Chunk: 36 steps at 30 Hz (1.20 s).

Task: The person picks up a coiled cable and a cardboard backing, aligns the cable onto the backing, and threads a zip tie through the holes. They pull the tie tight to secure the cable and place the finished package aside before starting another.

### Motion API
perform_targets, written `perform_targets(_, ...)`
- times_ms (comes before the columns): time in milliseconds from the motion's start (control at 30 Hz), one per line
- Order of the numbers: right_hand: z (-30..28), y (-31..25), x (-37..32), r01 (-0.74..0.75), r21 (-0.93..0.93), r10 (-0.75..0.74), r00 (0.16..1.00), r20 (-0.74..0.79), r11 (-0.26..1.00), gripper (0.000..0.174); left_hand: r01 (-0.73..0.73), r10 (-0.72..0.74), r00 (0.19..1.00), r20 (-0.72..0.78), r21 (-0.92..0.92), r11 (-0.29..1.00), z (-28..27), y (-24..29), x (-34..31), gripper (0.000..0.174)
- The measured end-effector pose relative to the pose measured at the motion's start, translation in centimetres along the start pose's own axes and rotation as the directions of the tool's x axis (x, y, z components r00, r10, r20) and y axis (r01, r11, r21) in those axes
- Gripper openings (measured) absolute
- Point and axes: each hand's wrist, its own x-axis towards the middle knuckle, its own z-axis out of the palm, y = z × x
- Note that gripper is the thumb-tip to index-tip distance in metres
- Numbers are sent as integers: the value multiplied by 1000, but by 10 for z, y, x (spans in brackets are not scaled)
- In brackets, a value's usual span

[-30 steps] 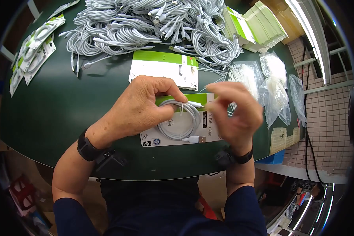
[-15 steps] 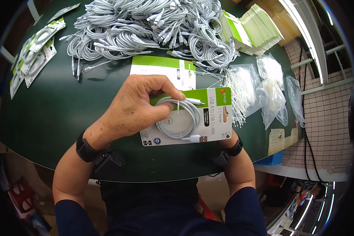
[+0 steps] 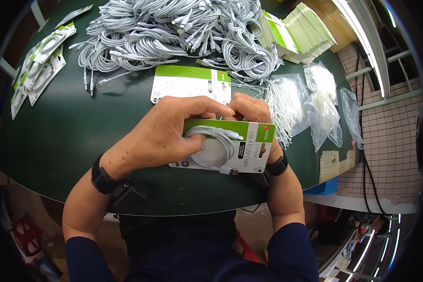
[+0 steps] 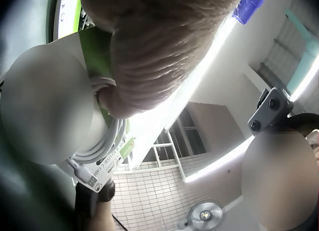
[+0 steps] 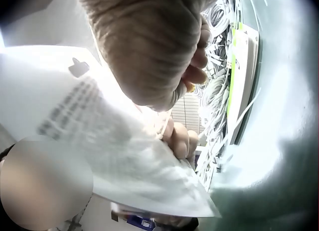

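Note:
My left hand (image 3: 167,129) grips a green-and-white cable card (image 3: 254,155), thumb in front and fingers at the top edge and behind. A coiled white USB cable (image 3: 221,162) lies against the card's face, bound by thin white ties, its USB-A plug at the lower edge. Behind the card, the right hand (image 3: 251,108) has its fingers curled close to the left fingertips. In the right wrist view the card's pale back (image 5: 124,166) shows, and a thin pale strand, like a cable tie (image 5: 166,123), runs between the right fingertips and the card.
A heap of coiled white cables (image 3: 150,28) covers the back of the green table (image 3: 80,141). Blank cards (image 3: 188,84) lie just beyond my hands. Card stacks (image 3: 308,35), loose white ties (image 3: 286,105) and plastic bags (image 3: 322,120) are at right; finished-looking cable cards (image 3: 42,66) at left.
My right hand left the card's front, passed behind it, and now shows above its top edge. The card has tilted and dropped slightly; the left hand keeps its grip.

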Motion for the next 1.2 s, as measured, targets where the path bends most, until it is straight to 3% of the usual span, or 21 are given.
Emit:
perform_targets(100,-1,-2,0,-91,15,91,996,-16,996,18,-243,227,970,86,352,904,-4,2,1,51)
perform_targets(233,6,-2,-1,-120,11,121,991,-51,993,15,-239,194,971,143,477,846,-4,2,-2,47)
perform_targets(400,15,-3,-1,-69,-25,65,991,-116,997,11,-242,173,968,181,504,829,1,11,-3,44)
perform_targets(533,10,-5,0,-55,5,55,991,-123,998,10,-125,59,984,168,417,900,-1,16,-5,36)
perform_targets(767,-1,4,-5,-155,56,156,988,-13,986,6,-174,152,984,88,626,760,7,24,-3,35)
perform_targets(867,-5,12,-5,-367,478,464,880,-100,798,9,-141,182,983,0,626,767,5,22,-3,34)
perform_targets(900,-9,11,-4,-362,469,456,884,-101,806,9,-119,194,979,-53,623,773,3,20,-3,33)
perform_targets(933,-13,10,-4,-307,502,470,851,-237,809,11,-123,206,977,-62,624,772,1,13,-1,33)
perform_targets(1000,-18,6,-1,-179,545,479,735,-479,819,16,-47,216,952,-219,589,807,-6,-8,1,31)
perform_targets(1033,-18,2,1,-174,537,465,748,-473,826,16,-11,217,929,-298,565,825,-8,-14,1,29)
perform_targets(1067,-15,-4,0,-109,305,264,805,-531,946,19,-13,229,922,-313,565,825,-7,-12,2,29)
perform_targets(1100,-13,-11,-2,-25,56,51,841,-538,998,21,37,150,920,-363,461,886,-5,-11,2,28)
perform_targets(1133,-10,-16,-3,69,-194,-158,856,-493,979,24,85,64,915,-398,347,934,-3,-10,2,27)
perform_targets(1167,-6,-22,-3,74,-200,-164,860,-483,977,24,132,-27,908,-419,224,966,0,-10,3,26)
perform_targets(1200,0,-28,-1,112,-360,-260,882,-393,926,28,127,-25,905,-424,214,968,2,-11,3,26)
